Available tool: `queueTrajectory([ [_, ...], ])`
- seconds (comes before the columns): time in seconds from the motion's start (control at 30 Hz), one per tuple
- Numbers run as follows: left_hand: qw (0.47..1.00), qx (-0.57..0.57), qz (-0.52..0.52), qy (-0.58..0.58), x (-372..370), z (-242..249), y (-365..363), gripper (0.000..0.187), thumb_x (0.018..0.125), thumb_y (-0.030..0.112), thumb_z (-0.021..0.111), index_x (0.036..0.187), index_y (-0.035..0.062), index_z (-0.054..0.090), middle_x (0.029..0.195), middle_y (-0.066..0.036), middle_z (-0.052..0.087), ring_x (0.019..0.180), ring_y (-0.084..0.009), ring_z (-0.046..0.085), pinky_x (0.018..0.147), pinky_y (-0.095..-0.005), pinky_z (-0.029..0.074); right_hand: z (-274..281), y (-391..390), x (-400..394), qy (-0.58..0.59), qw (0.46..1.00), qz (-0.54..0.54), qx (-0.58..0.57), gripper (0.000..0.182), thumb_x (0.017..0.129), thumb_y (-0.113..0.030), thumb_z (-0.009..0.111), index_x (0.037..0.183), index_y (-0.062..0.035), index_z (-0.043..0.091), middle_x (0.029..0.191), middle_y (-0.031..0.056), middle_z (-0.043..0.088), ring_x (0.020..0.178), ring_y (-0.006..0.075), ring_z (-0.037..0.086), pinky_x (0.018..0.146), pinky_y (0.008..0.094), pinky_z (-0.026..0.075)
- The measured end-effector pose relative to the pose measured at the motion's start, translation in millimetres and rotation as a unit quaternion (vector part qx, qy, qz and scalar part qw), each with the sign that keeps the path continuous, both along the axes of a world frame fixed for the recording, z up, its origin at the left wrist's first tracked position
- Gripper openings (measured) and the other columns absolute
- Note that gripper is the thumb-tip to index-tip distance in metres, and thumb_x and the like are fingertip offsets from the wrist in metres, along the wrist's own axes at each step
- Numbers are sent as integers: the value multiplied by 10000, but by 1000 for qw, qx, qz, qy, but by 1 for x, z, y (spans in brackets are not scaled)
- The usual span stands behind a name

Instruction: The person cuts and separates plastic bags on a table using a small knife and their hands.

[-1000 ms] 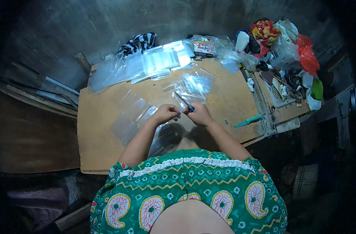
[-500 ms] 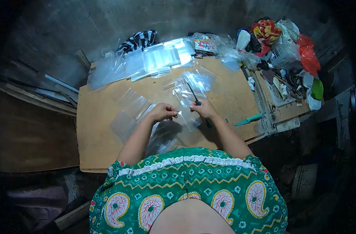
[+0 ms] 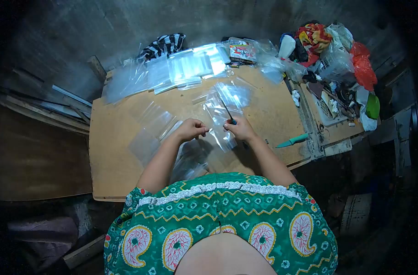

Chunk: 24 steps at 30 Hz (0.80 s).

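Between my hands is a clear plastic bag (image 3: 223, 140), its lower end hanging toward me. My left hand (image 3: 192, 130) is closed in a pinch at the bag's left edge. In my right hand (image 3: 240, 129) is a pair of scissors (image 3: 226, 108), the dark blades pointing away from me; the handles are mostly hidden by the fingers. The right thumb also lies against the bag. Beyond the scissors lies a small pile of clear bags (image 3: 236, 94). More clear bags (image 3: 190, 158) lie under and beside my left forearm.
Stacks of clear plastic (image 3: 190, 66) line the back of the wooden table (image 3: 112, 151), beside a printed box (image 3: 242, 49). A teal knife (image 3: 292, 140) lies near the right edge. Farther right are a white basket (image 3: 335, 64), a red plastic bag (image 3: 364, 66) and assorted clutter.
My left hand has shifted very slightly away from me and to the left. The bag between my hands has changed its folds a little. My right hand still holds the scissors.
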<state>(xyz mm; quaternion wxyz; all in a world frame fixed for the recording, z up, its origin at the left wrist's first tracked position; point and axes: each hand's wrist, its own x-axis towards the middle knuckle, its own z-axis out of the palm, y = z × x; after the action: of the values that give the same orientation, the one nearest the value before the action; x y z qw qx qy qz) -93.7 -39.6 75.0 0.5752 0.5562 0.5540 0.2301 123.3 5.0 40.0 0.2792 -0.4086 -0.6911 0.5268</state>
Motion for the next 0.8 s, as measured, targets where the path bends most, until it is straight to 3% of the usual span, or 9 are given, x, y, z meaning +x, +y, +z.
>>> queueTrajectory([
  [0.23, 998, 36, 36, 24, 2, -4, -3, 208, 726, 242, 618, 715, 36, 598, 591, 9, 541, 486, -52, 428, 436, -192, 324, 9, -9, -8, -20, 1000, -16, 3, 146, 718, -166, 569, 734, -23, 593, 647, 46, 591, 587, 101, 524, 558, 261, 418],
  [0.4, 997, 44, 43, 48, -5, -20, 0, 210, 724, 238, 620, 735, 29, 603, 590, -2, 549, 505, -59, 463, 447, -207, 351, -13, -4, -15, -36, 999, -26, -10, 175, 715, -193, 572, 750, -23, 588, 649, 55, 591, 589, 106, 534, 565, 256, 421],
  [0.5, 997, 19, 48, 59, -11, -28, 3, 209, 718, 233, 624, 738, 26, 607, 579, -12, 553, 518, -70, 491, 459, -220, 376, -10, -7, -23, -51, 997, -48, -13, 194, 701, -223, 577, 754, -37, 592, 688, 97, 600, 626, 176, 567, 581, 295, 433],
  [0.57, 996, -11, 48, 71, -13, -30, 5, 202, 715, 226, 625, 734, 25, 608, 573, -18, 555, 524, -75, 503, 466, -225, 389, 0, -10, -31, -208, 972, -78, 79, 193, 686, -227, 572, 765, -52, 592, 747, 141, 598, 706, 264, 577, 611, 358, 439],
  [0.63, 970, 66, 44, 230, -13, -37, 8, 200, 671, 267, 608, 710, 72, 627, 614, -69, 593, 554, -160, 562, 535, -291, 437, -9, -7, -41, -249, 962, -60, 89, 185, 686, -205, 560, 798, -60, 586, 762, 158, 587, 710, 296, 568, 620, 370, 435],
  [0.8, 920, 60, 39, 386, -5, -22, 12, 216, 645, 291, 589, 734, 97, 626, 700, -91, 606, 637, -231, 586, 592, -342, 456, -2, -11, -60, -363, 927, -58, 74, 171, 708, -157, 515, 846, -58, 535, 835, 186, 562, 791, 345, 543, 673, 428, 425],
])
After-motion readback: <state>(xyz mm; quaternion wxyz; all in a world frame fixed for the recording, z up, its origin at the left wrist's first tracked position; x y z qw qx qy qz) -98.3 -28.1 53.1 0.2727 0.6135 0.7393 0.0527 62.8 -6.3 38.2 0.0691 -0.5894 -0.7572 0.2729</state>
